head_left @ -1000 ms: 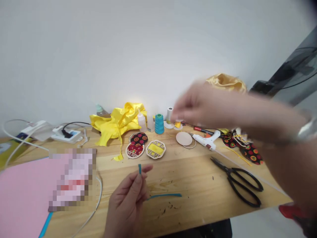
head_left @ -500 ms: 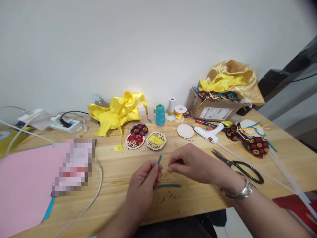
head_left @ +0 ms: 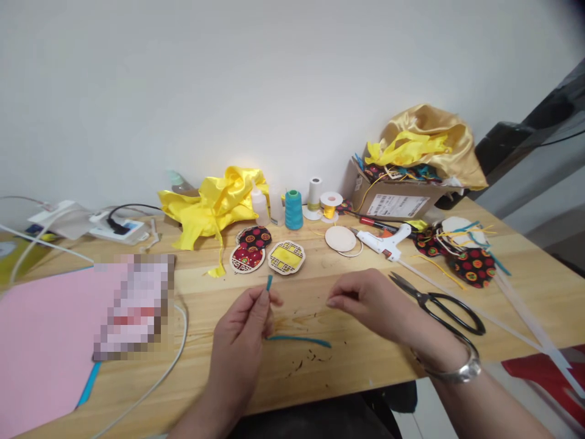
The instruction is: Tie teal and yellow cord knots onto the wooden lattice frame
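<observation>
My left hand [head_left: 244,323] pinches a narrow teal cord [head_left: 269,282] between thumb and forefinger, its short end sticking up. A longer teal piece [head_left: 304,339] lies on the table below and to the right; whether it joins the pinched end is hidden by the hand. To the right, my right hand [head_left: 365,302] hovers over the table with thumb and fingers pressed together, and anything between them is too small to make out. Just beyond the hands lie a lattice wooden piece with yellow cloth [head_left: 287,258] and a red patterned lattice piece [head_left: 247,260].
Black-handled scissors [head_left: 439,305] and a white glue gun [head_left: 384,242] lie on the right. A teal thread cone [head_left: 294,210] stands near the wall, with yellow satin [head_left: 214,204] to its left. Farther right is a cardboard box [head_left: 397,198] of fabric. Pink sheets [head_left: 46,341] cover the left side.
My left hand has shifted left with the teal cord, and my right hand has drawn away to the right, widening the gap. More of the teal piece on the table now shows.
</observation>
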A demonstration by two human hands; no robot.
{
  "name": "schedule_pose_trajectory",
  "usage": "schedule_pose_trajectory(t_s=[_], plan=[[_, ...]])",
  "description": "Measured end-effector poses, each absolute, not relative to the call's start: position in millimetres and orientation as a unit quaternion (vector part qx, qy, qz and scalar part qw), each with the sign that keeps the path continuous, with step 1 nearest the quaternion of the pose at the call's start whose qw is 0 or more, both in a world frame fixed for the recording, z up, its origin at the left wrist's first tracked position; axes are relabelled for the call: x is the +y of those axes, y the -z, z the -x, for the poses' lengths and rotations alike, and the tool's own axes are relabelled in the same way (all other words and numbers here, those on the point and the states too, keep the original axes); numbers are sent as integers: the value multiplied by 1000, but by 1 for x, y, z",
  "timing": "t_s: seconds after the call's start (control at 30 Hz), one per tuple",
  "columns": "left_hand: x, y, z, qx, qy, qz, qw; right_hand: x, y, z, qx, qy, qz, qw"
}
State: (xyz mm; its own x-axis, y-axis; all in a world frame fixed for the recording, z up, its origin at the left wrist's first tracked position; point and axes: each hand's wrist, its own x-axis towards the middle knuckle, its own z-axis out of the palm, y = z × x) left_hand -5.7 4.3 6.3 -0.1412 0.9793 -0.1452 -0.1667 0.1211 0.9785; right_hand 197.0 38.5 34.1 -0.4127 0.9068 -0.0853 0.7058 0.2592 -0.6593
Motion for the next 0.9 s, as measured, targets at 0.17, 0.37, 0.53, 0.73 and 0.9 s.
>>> schedule_pose_trajectory(t_s=[0.17, 0.37, 0.53, 0.73, 0.9], plan=[[-5, -12, -4, 516, -454, -507, 521, 19, -44, -170, -841, -233, 473, 123], [-6, -10, -6, 542, -401, -553, 490, 16, -51, -170, -836, -289, 439, 157], [-4, -3, -1, 557, -410, -519, 502, 22, -43, -188, -786, -354, 473, 186], [-4, 3, -1, 570, -408, -514, 495, 23, -40, -202, -721, -399, 517, 233], [-5, 2, -3, 570, -404, -517, 495, 20, -37, -201, -688, -391, 542, 283]])
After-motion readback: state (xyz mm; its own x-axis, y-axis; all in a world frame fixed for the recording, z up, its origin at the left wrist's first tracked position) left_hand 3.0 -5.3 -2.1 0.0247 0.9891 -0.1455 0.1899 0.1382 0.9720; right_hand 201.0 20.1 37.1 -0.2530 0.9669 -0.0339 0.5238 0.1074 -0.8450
